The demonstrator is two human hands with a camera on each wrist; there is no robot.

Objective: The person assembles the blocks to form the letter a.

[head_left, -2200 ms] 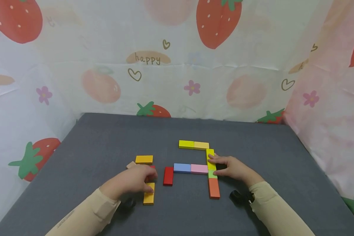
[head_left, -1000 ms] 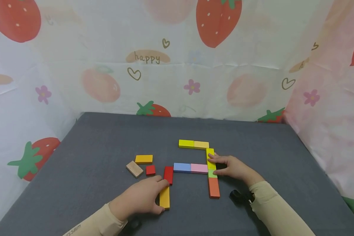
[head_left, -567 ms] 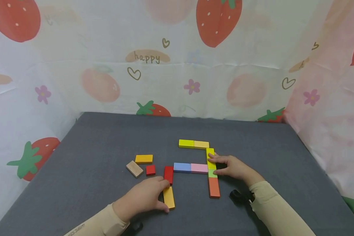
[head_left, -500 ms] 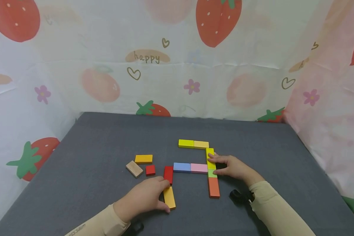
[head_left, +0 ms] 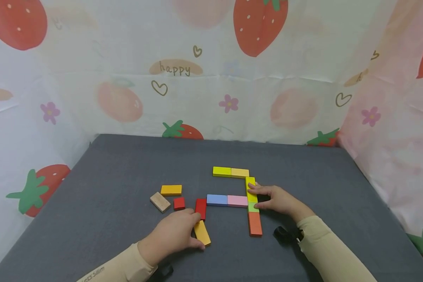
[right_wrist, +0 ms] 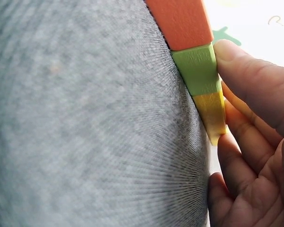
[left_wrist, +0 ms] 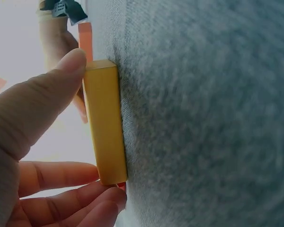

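Note:
My left hand [head_left: 172,233] grips an amber block [head_left: 202,234] by its two ends, thumb at the near one and fingers at the far one. The block lies slightly slanted, its far end right at a red block [head_left: 200,209]. From there a blue block [head_left: 217,200] and a pink block [head_left: 237,201] run right to a column. That column is a yellow block [head_left: 251,197], a small green block [head_left: 252,207] and an orange-red block [head_left: 255,224]. My right hand [head_left: 280,201] rests on it, fingers on the yellow block and thumb on the green.
Behind, a yellow block [head_left: 221,171] and a pale yellow block [head_left: 239,173] form a row meeting the column's far end. Loose at left lie another amber block [head_left: 171,190], a plain wood block [head_left: 160,202] and a small red block [head_left: 179,203]. Strawberry-print cloth surrounds the grey table [head_left: 134,164].
My left hand has taken the amber block and slid it right, under the red block's near end, then turned it a little aslant. My right hand has stayed in place.

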